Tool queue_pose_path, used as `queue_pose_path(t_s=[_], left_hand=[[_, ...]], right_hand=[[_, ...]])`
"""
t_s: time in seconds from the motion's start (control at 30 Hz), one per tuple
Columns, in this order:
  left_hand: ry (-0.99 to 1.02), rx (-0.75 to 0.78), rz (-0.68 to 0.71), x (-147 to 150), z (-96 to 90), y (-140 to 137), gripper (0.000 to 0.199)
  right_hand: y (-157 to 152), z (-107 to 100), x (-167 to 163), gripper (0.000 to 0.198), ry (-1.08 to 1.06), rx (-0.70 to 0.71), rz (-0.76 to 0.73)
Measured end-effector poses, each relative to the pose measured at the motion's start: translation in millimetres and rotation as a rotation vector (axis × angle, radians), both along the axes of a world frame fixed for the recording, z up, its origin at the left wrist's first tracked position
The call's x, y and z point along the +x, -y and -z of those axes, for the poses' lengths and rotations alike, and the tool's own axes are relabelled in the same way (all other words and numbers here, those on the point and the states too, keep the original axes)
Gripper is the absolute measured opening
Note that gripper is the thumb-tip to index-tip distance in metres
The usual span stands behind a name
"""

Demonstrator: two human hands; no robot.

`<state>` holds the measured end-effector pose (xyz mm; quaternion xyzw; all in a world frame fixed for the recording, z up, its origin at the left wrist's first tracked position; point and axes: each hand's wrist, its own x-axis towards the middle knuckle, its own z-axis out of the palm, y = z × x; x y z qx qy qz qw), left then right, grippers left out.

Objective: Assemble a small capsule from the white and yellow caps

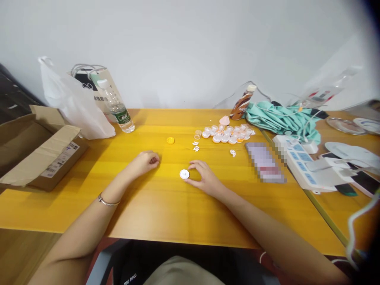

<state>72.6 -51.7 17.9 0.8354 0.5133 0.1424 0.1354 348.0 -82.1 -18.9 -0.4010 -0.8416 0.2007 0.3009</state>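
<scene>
My right hand (204, 180) has its thumb and index finger at the edge of a small round white disc (184, 174), apparently pinching it just over the tabletop. To its left, my left hand (145, 162) rests on the table with fingers curled in; nothing shows in them. A small yellow round cap (170, 140) lies beyond, between the two hands. Past my right hand are two small white cut-out pieces (196, 149) and a clear ring-like lid (197, 134). Another white cut-out piece (232, 152) lies further right.
Clear round capsules (225, 136) stand in rows behind, beside a pink piece (225, 120) and a coffee bottle (243, 103). Right: a phone (264, 162), power strip (299, 164) and teal umbrella (276, 118). Left: a water bottle (120, 113), plastic bag (80, 107) and cardboard box (59, 166).
</scene>
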Motion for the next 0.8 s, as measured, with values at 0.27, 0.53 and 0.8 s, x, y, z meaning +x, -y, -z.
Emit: queue_pose_path(t_s=[0.27, 0.53, 0.8], left_hand=[[0.081, 0.176, 0.057, 30, -2.6, 23, 0.016], [0.582, 0.192, 0.168, 83, -1.4, 71, 0.011], [0.503, 0.144, 0.099, 74, 4.4, 60, 0.017]], right_hand=[[3, -6, 4, 0.018, -0.178, 0.095, 0.045], [26, -10, -4, 0.02, -0.369, 0.115, -0.131], [20, -14, 1, 0.011, -0.385, 0.093, 0.014]])
